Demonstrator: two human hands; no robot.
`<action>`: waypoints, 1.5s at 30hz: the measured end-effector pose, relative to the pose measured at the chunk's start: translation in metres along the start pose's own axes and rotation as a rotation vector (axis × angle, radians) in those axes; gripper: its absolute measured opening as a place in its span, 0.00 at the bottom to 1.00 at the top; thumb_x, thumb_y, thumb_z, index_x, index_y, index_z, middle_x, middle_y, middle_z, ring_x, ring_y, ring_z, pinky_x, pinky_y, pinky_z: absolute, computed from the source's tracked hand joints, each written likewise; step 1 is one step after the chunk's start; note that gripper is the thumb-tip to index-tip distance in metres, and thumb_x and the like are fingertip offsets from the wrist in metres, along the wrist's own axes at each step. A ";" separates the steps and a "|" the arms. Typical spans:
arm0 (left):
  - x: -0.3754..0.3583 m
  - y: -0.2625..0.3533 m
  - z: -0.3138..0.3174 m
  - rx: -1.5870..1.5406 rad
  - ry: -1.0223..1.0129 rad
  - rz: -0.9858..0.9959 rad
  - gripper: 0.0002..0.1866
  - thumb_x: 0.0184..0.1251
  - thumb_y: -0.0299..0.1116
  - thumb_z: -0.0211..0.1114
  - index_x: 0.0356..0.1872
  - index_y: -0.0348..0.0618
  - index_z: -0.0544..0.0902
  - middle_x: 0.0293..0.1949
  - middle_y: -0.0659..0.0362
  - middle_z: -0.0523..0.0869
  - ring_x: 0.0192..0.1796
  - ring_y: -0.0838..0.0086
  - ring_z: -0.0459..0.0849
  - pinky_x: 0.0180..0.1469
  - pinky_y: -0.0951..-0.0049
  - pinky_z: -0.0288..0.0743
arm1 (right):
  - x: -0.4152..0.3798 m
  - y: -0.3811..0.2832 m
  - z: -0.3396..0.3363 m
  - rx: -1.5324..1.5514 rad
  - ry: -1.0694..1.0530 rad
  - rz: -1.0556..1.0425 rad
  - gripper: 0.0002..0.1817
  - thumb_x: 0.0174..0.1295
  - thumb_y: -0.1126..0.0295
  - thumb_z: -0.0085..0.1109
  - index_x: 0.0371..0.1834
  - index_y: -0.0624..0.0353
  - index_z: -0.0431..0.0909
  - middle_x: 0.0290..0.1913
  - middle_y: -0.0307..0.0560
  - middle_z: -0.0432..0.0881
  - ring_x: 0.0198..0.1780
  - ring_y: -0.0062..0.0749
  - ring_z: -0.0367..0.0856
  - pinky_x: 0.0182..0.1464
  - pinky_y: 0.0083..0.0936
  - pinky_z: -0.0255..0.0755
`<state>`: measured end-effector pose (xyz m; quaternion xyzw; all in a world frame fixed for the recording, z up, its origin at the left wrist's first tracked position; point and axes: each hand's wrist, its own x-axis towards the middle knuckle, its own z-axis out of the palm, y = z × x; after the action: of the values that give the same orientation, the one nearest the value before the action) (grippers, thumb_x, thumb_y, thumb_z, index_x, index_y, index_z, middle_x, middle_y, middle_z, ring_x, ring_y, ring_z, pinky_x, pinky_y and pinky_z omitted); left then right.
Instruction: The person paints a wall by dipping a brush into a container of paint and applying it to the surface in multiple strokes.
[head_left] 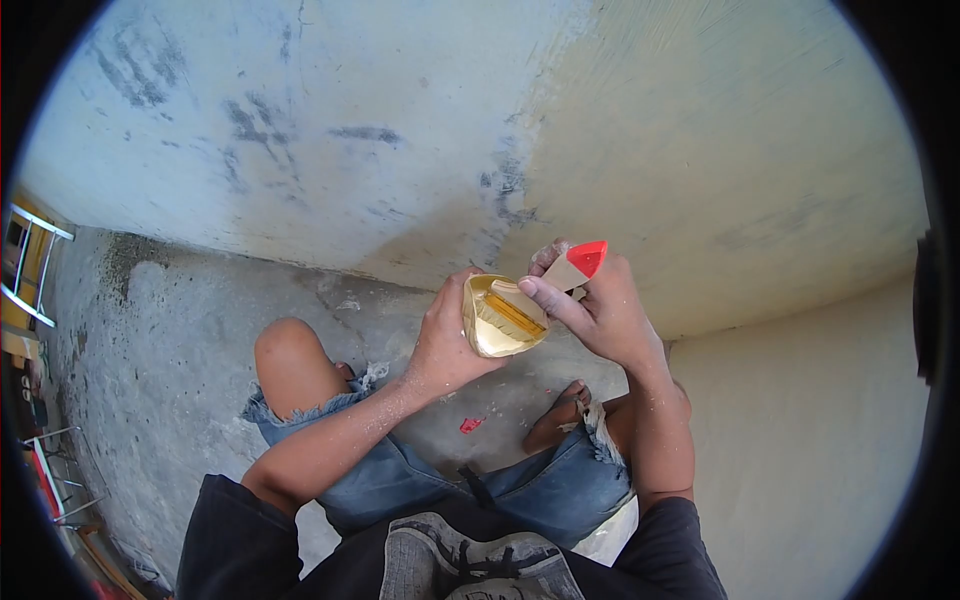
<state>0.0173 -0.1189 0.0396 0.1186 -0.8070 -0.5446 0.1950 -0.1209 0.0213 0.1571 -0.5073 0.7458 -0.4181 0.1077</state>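
My left hand (pixel 446 338) is closed around the outside of a gold-coloured, open-topped container (pixel 492 342), tilted so that its shiny inside faces me. My right hand (pixel 606 312) grips a tool that looks like a putty knife (pixel 566 274), with a pale handle and a red end pointing up and to the right. Its other end reaches to the container's rim; I cannot clearly make out the blade against the gold inside. Pale dust or paste coats the right thumb and fingers. Both hands are in front of my knees, close to the wall.
A wall (pixel 330 130) rises ahead, whitish with dark smudges on the left and beige on the right. Below lies a grey concrete floor (pixel 180 350) with a small red scrap (pixel 471 425) between my feet. A white metal frame (pixel 40 265) stands at far left.
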 end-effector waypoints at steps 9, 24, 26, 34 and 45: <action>0.002 -0.001 0.000 0.042 0.081 0.052 0.45 0.41 0.35 0.88 0.62 0.42 0.70 0.51 0.49 0.85 0.56 0.59 0.87 0.58 0.61 0.80 | -0.001 0.007 -0.010 0.410 0.253 0.208 0.15 0.76 0.62 0.61 0.39 0.64 0.79 0.25 0.38 0.80 0.22 0.17 0.78 0.24 0.19 0.70; 0.011 0.008 -0.016 -0.030 0.169 0.086 0.45 0.40 0.32 0.88 0.61 0.41 0.70 0.53 0.50 0.86 0.56 0.59 0.87 0.59 0.60 0.81 | -0.017 0.021 -0.005 0.728 0.238 0.495 0.14 0.69 0.63 0.70 0.43 0.60 0.78 0.33 0.43 0.84 0.27 0.23 0.84 0.26 0.18 0.77; 0.008 0.007 -0.014 -0.005 0.169 0.078 0.45 0.40 0.32 0.88 0.60 0.41 0.69 0.52 0.50 0.85 0.56 0.58 0.88 0.58 0.60 0.81 | -0.022 0.026 -0.002 0.847 0.256 0.479 0.14 0.71 0.64 0.68 0.45 0.64 0.79 0.35 0.43 0.85 0.29 0.22 0.85 0.30 0.18 0.80; 0.009 -0.004 -0.013 -0.008 0.152 0.116 0.44 0.39 0.33 0.89 0.58 0.42 0.69 0.51 0.50 0.85 0.54 0.57 0.88 0.56 0.58 0.82 | -0.037 0.040 0.005 0.909 0.402 0.465 0.12 0.69 0.67 0.70 0.42 0.61 0.77 0.35 0.42 0.81 0.31 0.23 0.84 0.28 0.18 0.81; 0.006 0.007 0.000 0.006 0.146 0.088 0.43 0.39 0.35 0.89 0.57 0.41 0.71 0.51 0.49 0.87 0.55 0.57 0.89 0.57 0.57 0.82 | -0.053 0.039 -0.001 0.827 0.470 0.426 0.13 0.67 0.68 0.72 0.43 0.62 0.77 0.36 0.43 0.82 0.31 0.24 0.85 0.30 0.19 0.83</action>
<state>0.0116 -0.1187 0.0469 0.1232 -0.7968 -0.5228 0.2768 -0.1229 0.0724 0.1153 -0.1518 0.6090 -0.7493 0.2112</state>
